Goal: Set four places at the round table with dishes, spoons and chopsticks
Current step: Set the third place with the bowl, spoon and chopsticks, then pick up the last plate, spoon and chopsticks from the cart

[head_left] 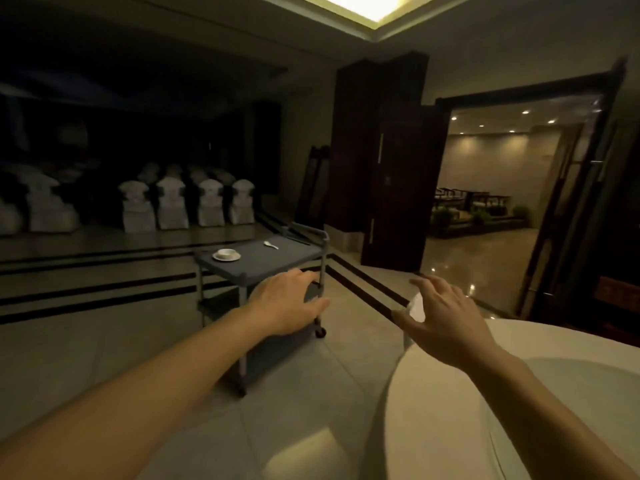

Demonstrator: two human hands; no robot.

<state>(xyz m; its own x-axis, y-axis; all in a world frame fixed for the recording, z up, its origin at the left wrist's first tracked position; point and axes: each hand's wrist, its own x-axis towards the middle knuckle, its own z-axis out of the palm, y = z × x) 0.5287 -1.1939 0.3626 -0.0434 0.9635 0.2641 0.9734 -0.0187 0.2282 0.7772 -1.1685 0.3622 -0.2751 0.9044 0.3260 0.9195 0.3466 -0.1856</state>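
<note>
A grey service cart [277,261] stands ahead of me on the tiled floor. On its top sit a white bowl on a saucer [227,254] and, farther back, a white spoon [270,244]. My left hand [289,303] reaches out in front of the cart's near edge, fingers apart and holding nothing. My right hand [438,317] hovers open to the right, over the edge of the round table [519,410] with its white cloth. A white chair cover [417,308] shows partly behind that hand. No chopsticks are visible.
Rows of white-covered chairs [187,207] stand in the dark at the back left. A dark wooden pillar [374,161] and open doors [398,195] lead to a lit hallway on the right. Tiled floor lies between me and the cart.
</note>
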